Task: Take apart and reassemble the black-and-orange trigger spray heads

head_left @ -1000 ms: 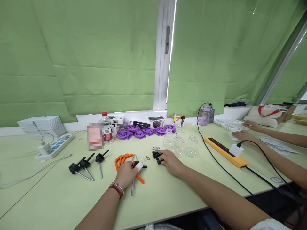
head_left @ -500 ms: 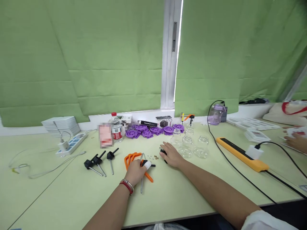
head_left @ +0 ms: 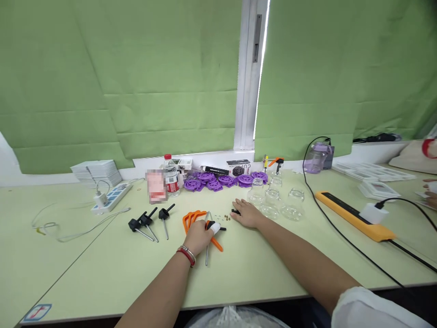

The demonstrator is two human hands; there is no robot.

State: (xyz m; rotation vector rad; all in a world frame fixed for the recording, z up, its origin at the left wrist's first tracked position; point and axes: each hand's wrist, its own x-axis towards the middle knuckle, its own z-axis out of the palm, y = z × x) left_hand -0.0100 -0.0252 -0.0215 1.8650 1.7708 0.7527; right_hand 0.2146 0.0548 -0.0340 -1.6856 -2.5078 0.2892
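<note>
At lower centre, a black part (head_left: 222,229) is gripped by the curled fingers of the left hand (head_left: 198,237), among orange handles (head_left: 217,244). Slightly farther, at centre, a small black piece (head_left: 235,212) is partly covered by the right hand (head_left: 247,213), its fingers extended. Glass jars (head_left: 292,210) are set beyond.

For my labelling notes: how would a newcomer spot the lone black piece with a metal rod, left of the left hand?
On the pale green table, find the red-capped bottle. In front of it, left of the left hand, lies the black piece with a metal rod. It sits apart, just right of two similar pieces crowded together.
</note>
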